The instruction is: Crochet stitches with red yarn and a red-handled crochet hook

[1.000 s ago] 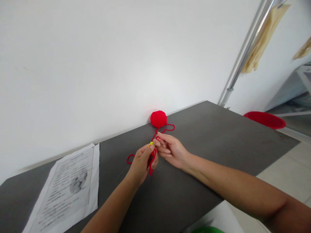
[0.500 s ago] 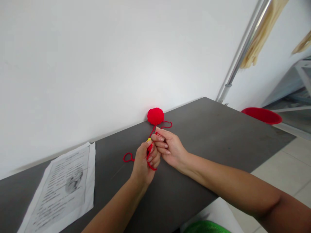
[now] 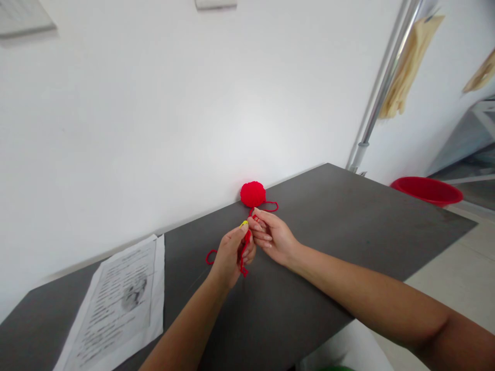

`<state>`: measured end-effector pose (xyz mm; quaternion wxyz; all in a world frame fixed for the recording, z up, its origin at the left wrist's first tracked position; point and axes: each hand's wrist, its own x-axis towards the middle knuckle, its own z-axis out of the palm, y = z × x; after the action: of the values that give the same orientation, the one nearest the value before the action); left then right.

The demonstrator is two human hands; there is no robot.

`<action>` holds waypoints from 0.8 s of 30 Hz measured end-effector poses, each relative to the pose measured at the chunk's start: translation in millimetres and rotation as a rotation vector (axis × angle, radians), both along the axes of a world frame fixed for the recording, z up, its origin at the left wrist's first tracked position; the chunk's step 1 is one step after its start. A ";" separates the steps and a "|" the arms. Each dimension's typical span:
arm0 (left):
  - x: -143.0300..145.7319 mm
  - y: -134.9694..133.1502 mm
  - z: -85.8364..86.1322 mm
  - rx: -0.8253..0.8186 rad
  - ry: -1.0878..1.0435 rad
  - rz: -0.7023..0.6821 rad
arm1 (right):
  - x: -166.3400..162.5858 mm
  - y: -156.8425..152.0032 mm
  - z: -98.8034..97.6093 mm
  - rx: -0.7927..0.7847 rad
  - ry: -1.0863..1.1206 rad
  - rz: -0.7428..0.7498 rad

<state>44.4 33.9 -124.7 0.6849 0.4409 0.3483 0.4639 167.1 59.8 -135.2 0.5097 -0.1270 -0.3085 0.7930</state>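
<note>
White, the wall (image 3: 154, 129) was met by the back edge of the dark grey desk (image 3: 371, 226). Towards the left end of the desk, a printed sheet (image 3: 112, 304) was laid with its top close to the back edge, presumably so that it could be looked at without being in the way of the work; its print could not be read.

Over the middle of the desk, the two hands were held almost together, probably so that only a short run of yarn had to be managed between them. By the left hand (image 3: 230, 255) a small yellow object and some red yarn were gripped, with thumb and fingers closed. The right hand (image 3: 278, 239) was half curled, red yarn being carried across its fingers, seemingly for the strand to be guided; whether it was pinched there could not be told.

At the back edge, left of the far right corner, the red yarn ball (image 3: 253, 194) was set near the wall, by which rolling would likely be stopped. Beside it a slack loop (image 3: 274, 206) was spread on the desk, perhaps as spare yarn. Below the left fingertips a short red yarn piece (image 3: 245, 252) was left hanging. Smallest, the yellow object (image 3: 244, 224) was pinched at the fingertips; its exact kind could not be made out.
</note>
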 end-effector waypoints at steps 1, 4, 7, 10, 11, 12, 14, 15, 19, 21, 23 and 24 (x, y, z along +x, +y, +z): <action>-3.1 -1.2 5.0 0.016 0.012 -0.016 | 0.8 -2.5 3.7 0.022 0.002 -0.002; -12.4 -3.9 16.5 0.044 0.044 -0.069 | 2.0 -9.4 12.9 0.074 0.023 -0.025; -19.3 -5.1 21.4 0.059 0.085 -0.123 | 3.0 -13.9 18.5 0.111 0.032 -0.028; -23.3 -6.3 23.4 0.111 0.176 -0.162 | 4.7 -16.9 22.1 0.129 0.031 -0.016; -24.2 -7.1 24.1 0.133 0.206 -0.170 | 5.3 -17.8 22.9 0.133 0.033 -0.010; -24.8 -8.1 24.9 0.153 0.228 -0.173 | 5.8 -18.6 23.7 0.137 0.037 -0.003; -25.2 -10.7 26.8 0.178 0.254 -0.169 | 6.6 -20.0 24.7 0.143 0.047 0.010; -25.0 -12.1 28.0 0.188 0.267 -0.163 | 6.9 -20.6 25.1 0.147 0.050 0.014; -21.5 -18.3 34.7 0.245 0.339 -0.118 | 7.5 -22.3 26.3 0.172 0.036 0.015; -19.5 -20.7 38.5 0.281 0.374 -0.095 | 7.7 -23.0 26.8 0.196 0.023 0.014; -18.2 -22.0 41.2 0.309 0.407 -0.062 | 7.7 -23.8 26.4 0.222 0.000 0.005; -17.8 -22.1 41.7 0.322 0.423 -0.040 | 7.5 -24.2 25.4 0.238 -0.024 -0.009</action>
<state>26.6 11.9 -83.0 0.5270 0.6382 0.3967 0.3970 174.6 35.6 -109.8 0.5209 -0.0763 -0.4062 0.7469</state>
